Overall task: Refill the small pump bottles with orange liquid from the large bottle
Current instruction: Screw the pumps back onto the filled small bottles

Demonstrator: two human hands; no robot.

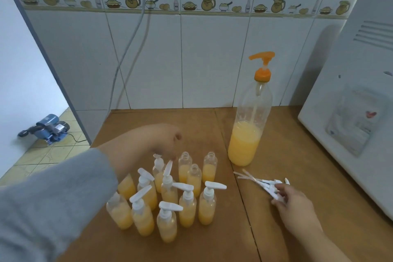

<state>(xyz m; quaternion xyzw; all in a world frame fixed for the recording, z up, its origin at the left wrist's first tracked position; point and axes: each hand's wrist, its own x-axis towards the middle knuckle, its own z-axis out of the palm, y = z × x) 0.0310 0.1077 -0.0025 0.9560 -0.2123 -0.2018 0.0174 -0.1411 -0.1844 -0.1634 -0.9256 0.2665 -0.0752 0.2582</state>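
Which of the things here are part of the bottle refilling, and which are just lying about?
Job:
- large bottle
- small bottles
- loose pumps, right hand on them
- left hand over the small bottles

Lying about:
- white appliance
- blue machine on the floor
- cables

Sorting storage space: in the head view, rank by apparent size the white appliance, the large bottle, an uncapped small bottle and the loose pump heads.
1. white appliance, cut off by the frame edge
2. large bottle
3. uncapped small bottle
4. loose pump heads: the bundle looks about as long as the small bottle, so that order is unsure.
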